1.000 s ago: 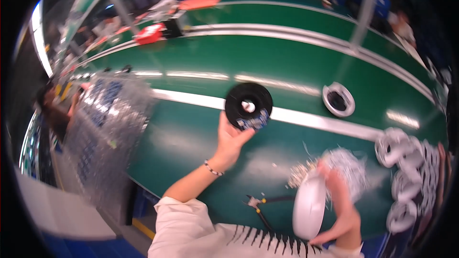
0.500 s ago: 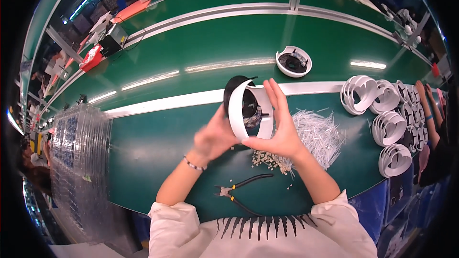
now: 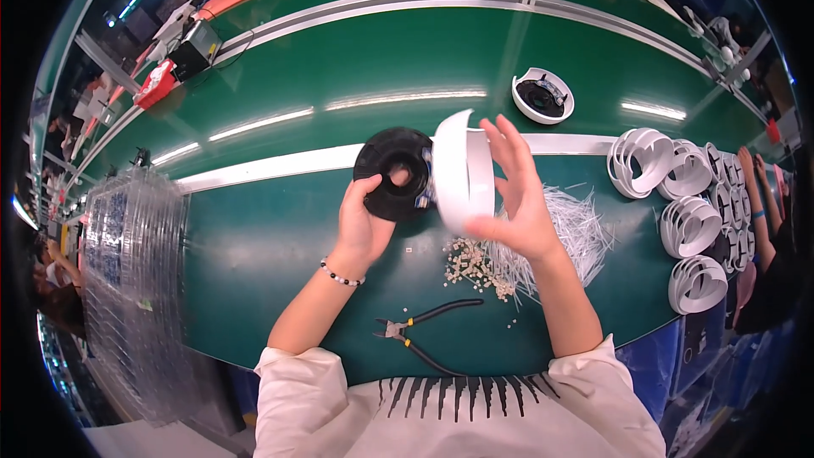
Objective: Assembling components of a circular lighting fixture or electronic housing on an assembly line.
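Note:
My left hand (image 3: 366, 225) is closed on a black round base (image 3: 377, 170) with a hole in its middle; a small circuit board shows at its right edge. My right hand (image 3: 527, 203), fingers curved, grips a white ring-shaped plastic shell (image 3: 462, 174) by its right side. Shell and base are held side by side above the table, the shell's edge overlapping the base; whether they touch, I cannot tell. Below my hands lie side cutters (image 3: 394, 330) with black and yellow handles, jaws to the left. Small beige bits (image 3: 475, 267) and a heap of thin white strips (image 3: 577, 233) lie beside my right forearm.
Beyond a white rail, a white shell with a black insert (image 3: 543, 102) rests on the green surface. White rings (image 3: 640, 161) stand stacked at right, near another person's arms (image 3: 759, 203). Clear plastic trays (image 3: 131, 288) pile up at left. A red bin (image 3: 157, 85) sits far left.
The black base, earlier mostly behind and within the white shell, is now apart to its left, its flat face showing. My right hand has turned the shell sideways.

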The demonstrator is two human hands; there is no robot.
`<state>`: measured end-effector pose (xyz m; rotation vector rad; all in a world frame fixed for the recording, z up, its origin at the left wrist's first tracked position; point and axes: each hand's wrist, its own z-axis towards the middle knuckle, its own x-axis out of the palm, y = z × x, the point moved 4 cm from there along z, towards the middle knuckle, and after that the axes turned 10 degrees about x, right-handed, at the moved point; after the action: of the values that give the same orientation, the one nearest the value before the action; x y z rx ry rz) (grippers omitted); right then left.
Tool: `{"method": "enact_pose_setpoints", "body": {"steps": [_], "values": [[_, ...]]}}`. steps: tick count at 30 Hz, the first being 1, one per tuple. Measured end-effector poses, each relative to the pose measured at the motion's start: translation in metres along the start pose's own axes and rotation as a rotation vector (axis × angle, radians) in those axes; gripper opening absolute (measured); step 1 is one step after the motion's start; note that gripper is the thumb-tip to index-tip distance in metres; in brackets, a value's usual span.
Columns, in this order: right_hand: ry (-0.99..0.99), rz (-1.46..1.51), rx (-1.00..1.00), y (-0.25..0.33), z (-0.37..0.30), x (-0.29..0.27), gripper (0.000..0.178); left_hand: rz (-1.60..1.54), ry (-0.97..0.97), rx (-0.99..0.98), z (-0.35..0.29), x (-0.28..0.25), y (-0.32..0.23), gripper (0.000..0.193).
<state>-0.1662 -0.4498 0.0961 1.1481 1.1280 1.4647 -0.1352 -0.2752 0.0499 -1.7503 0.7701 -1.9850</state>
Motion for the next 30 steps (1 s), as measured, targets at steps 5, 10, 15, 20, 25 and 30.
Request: {"method": "enact_pose_setpoints", "body": {"steps": [5,10,15,20,25,30], "values": [[-0.115,-0.212,0.006,-0.025,-0.005,0.025,0.111,-0.016,0.264,-0.193,-0.018,0.002,0.02,0.043],[-0.013,-0.239,-0.069,-0.006,-0.011,0.03,0.106,-0.374,0.327,-0.409,-0.015,0.006,0.015,0.067],[0.061,-0.675,-0.225,-0.004,-0.011,0.036,0.111,-0.234,0.098,-0.464,-0.007,-0.002,0.018,0.064],[0.02,-0.515,-0.213,0.002,-0.005,0.017,0.114,-0.326,0.213,-0.523,-0.004,0.008,0.013,0.065],[-0.023,-0.492,-0.234,0.0,-0.005,0.019,0.116,-0.33,0.177,-0.498,-0.001,0.009,0.02,0.062],[-0.047,-0.748,-0.312,-0.003,-0.016,0.04,0.108,-0.361,0.332,-0.411,-0.006,0.021,0.019,0.048]]}}
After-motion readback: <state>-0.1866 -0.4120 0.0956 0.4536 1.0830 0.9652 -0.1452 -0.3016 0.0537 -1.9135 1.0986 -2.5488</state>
